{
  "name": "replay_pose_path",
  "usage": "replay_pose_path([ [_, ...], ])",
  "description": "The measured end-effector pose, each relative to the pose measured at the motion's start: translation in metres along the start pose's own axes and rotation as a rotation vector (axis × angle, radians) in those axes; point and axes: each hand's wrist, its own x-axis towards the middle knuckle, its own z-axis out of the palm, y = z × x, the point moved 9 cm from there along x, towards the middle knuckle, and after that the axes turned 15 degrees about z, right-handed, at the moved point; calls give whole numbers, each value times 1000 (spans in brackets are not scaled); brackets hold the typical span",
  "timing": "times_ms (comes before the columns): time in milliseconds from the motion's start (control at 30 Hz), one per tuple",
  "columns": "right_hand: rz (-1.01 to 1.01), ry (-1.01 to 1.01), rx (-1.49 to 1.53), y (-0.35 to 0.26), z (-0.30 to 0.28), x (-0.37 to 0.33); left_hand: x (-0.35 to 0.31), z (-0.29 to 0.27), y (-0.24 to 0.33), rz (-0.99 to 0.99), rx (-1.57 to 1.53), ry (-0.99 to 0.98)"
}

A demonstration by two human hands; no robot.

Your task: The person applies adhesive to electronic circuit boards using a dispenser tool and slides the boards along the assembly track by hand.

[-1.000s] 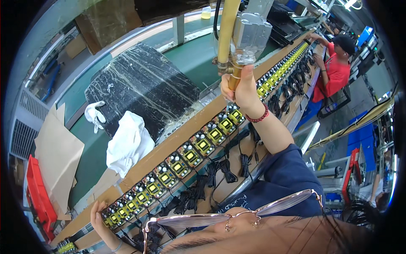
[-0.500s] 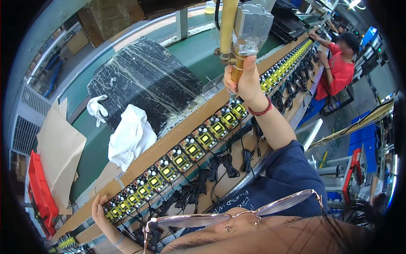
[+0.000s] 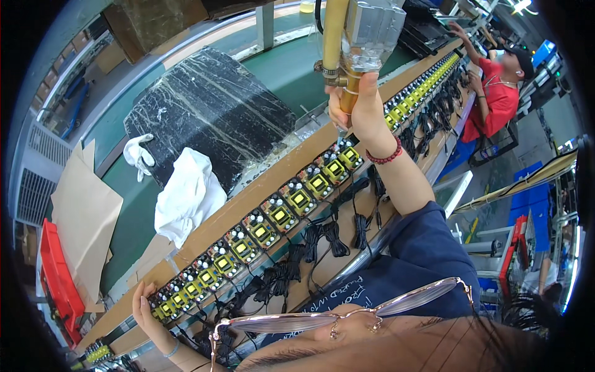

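My right hand [image 3: 365, 118] is wrapped round the amber tube [image 3: 351, 90] of a hanging dispensing gun, its narrow tip pointing down over the row. Silver foil [image 3: 375, 37] covers part of the gun, and a yellowish hose [image 3: 334, 34] is clamped beside it. Below runs a long line of small circuit boards [image 3: 280, 216], each with a yellow transformer and round capacitors, black cables trailing off the near side. At the row's left end rests my left hand [image 3: 145, 313], fingers stretched out against the end boards and gripping nothing that I can see.
Bundled black cables [image 3: 285, 273] lie along the near side. Beyond the row are a white cloth [image 3: 189, 198], a white glove [image 3: 139, 155] and a black streaked sheet [image 3: 211, 111]. Cardboard [image 3: 87, 217] and a red bin [image 3: 59, 279] stand left. A person in red [image 3: 499, 93] works far right.
My right hand and the dispensing gun have risen slightly. My left hand has shifted a little left. The person in red has raised an arm and lifted their head.
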Motion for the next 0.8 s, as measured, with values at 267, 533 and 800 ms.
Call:
replay_pose_path([
  [267, 1, 60, 24, -10, -14, 10, 2, -3, -4, -1, -14, 5],
  [533, -32, 86, -37, -16, -19, 13, 4, -2, -4, 20, -50, 21],
  [800, 25, 83, 55, -14, -26, 1, 3, -5, -3, 44, -15, 34],
])
